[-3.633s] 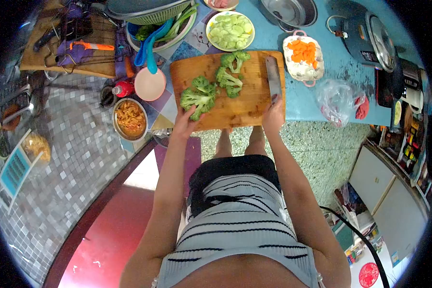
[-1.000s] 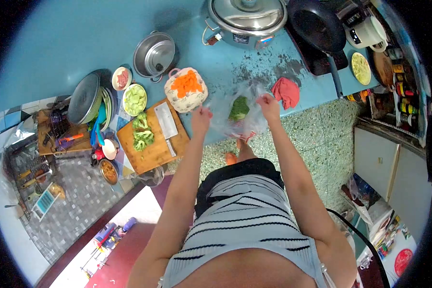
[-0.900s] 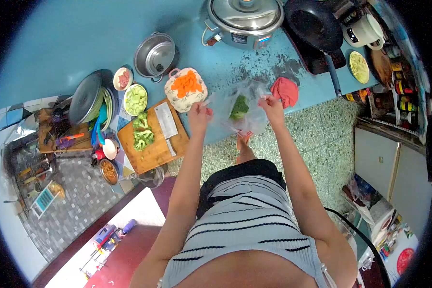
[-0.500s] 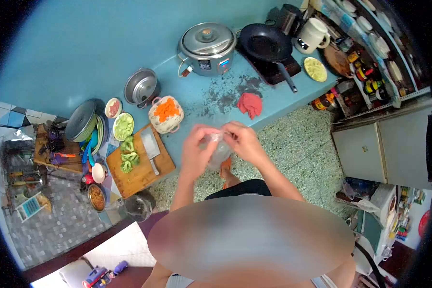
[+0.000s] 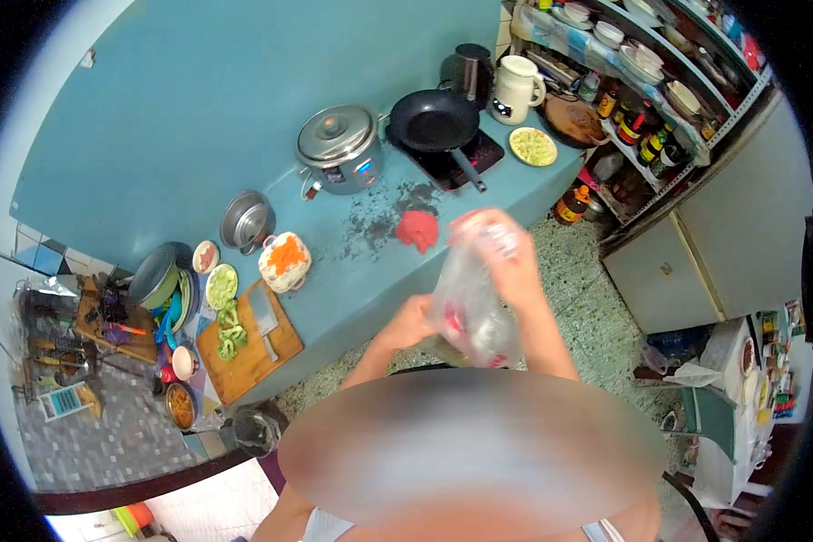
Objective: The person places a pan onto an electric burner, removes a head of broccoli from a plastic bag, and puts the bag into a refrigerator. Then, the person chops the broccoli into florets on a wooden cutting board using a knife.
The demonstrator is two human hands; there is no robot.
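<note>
Plastic bag (image 5: 471, 307), clear, crumpled and showing red marks, its contents not being clearly made out, is being held slightly tilted in front of the body, beyond the edge of the desk (image 5: 330, 268), with the right hand (image 5: 508, 257) being clamped on its upper part and the left hand (image 5: 412, 321) being placed apart, against its side, grip not tellable. The bag's gathering or closing is apparently being carried out, a secure hold near its top probably being called for next. Cut broccoli (image 5: 230, 336) is being borne by a cutting board (image 5: 253, 363).
</note>
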